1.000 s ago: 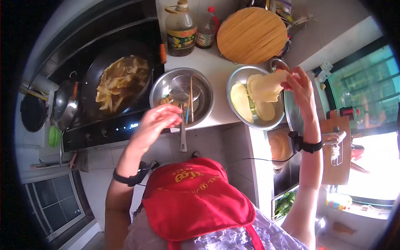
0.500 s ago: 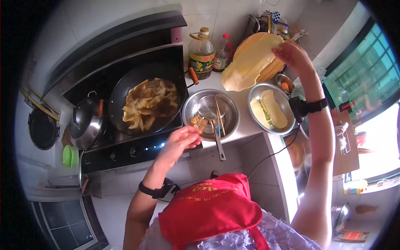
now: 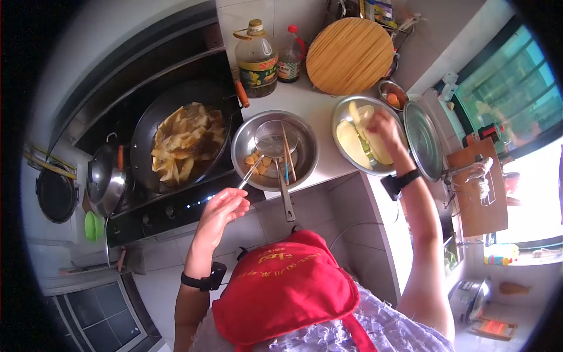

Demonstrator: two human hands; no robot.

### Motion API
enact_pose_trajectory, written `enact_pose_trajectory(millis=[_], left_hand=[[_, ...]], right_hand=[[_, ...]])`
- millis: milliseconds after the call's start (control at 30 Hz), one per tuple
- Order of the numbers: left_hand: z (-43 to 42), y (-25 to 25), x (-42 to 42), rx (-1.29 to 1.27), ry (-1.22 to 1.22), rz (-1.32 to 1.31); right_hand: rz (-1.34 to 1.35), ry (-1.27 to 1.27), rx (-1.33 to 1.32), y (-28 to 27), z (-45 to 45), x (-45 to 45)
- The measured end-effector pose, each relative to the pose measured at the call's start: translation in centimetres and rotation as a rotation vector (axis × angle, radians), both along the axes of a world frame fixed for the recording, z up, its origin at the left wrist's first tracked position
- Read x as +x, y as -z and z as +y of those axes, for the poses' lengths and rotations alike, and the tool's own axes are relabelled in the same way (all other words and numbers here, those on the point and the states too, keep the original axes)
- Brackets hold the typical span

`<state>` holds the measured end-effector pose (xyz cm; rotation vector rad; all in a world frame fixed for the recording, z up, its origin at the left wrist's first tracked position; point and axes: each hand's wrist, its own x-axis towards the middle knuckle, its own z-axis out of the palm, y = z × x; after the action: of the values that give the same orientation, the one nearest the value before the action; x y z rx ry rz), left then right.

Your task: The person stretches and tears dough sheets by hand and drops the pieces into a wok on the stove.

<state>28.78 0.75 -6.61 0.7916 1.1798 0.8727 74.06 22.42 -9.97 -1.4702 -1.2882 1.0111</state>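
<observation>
Over the metal basin (image 3: 338,141) at the right, my right hand (image 3: 384,128) is slightly blurred, its fingers closed at a pale, thin sheet of dough (image 3: 362,112). Flat, pale oblong dough pieces (image 3: 353,145) lie in that basin, with something green under them. My left hand (image 3: 223,206) is in front of the stove, palm up, fingers extended and holding nothing I can see. Just beyond its fingertips, a thin metal utensil (image 3: 251,174) leans on the rim of a steel bowl (image 3: 237,132). In this bowl are a strainer (image 3: 275,138), chopsticks (image 3: 288,154) and small orange-brown pieces (image 3: 253,159).
A black wok (image 3: 143,138) with browned fried sheets (image 3: 187,138) sits on the stove, beside a lidded pot (image 3: 105,179). An oil bottle (image 3: 257,64), a sauce bottle (image 3: 289,57) and a round wooden board (image 3: 350,56) stand behind. A glass lid (image 3: 423,141) is at the right.
My right hand has brought the dough sheet from above the wooden board down into the basin. My left hand has moved left and down in view, its fingers loosened. The view has shifted too.
</observation>
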Motion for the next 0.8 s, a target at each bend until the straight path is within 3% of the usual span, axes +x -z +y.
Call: enact_pose_trajectory(millis=[33, 100, 133, 167, 233, 433, 533, 600, 633, 700, 800], left_hand=[[0.0, 0.2, 0.3, -0.014, -0.007, 0.01], [0.0, 0.4, 1.0, -0.03, -0.015, 0.026], [0.1, 0.5, 1.3, -0.03, -0.015, 0.032], [0.4, 0.5, 1.6, -0.029, -0.016, 0.038], [0.7, 0.1, 2.4, -0.022, -0.04, 0.033], [1.1, -0.3, 4.9, -0.016, -0.04, 0.042], [1.2, -0.8, 5.9, -0.01, -0.039, 0.047], [1.2, -1.1, 6.4, -0.007, -0.041, 0.061], [1.2, -1.2, 6.5, -0.003, -0.046, 0.061], [1.2, -1.2, 6.6, 0.006, -0.055, 0.061], [1.1, -1.4, 6.7, 0.022, -0.081, 0.052]], right_hand=[[0.086, -0.097, -0.204, 3.4, -0.3, 1.9], [-0.094, -0.225, -0.309, 10.8, -0.1, 5.7], [-0.186, -0.296, -0.352, 11.6, -0.9, 5.7], [-0.202, -0.143, -0.483, 11.9, -1.3, 6.1], [-0.258, -0.267, -0.329, 12.8, -1.1, 7.2], [-1.147, -0.767, -0.222, 11.5, -0.4, 6.1], [-1.225, -0.755, -0.218, 10.5, 0.9, 5.3], [-1.204, -0.743, -0.375, 7.5, 2.3, 4.3], [-1.352, -0.901, -0.373, 6.3, 3.6, 4.0], [-1.16, -0.811, -0.337, 0.6, 3.0, 3.7], [-0.841, -0.717, -0.074, -0.4, 5.3, 6.8]])
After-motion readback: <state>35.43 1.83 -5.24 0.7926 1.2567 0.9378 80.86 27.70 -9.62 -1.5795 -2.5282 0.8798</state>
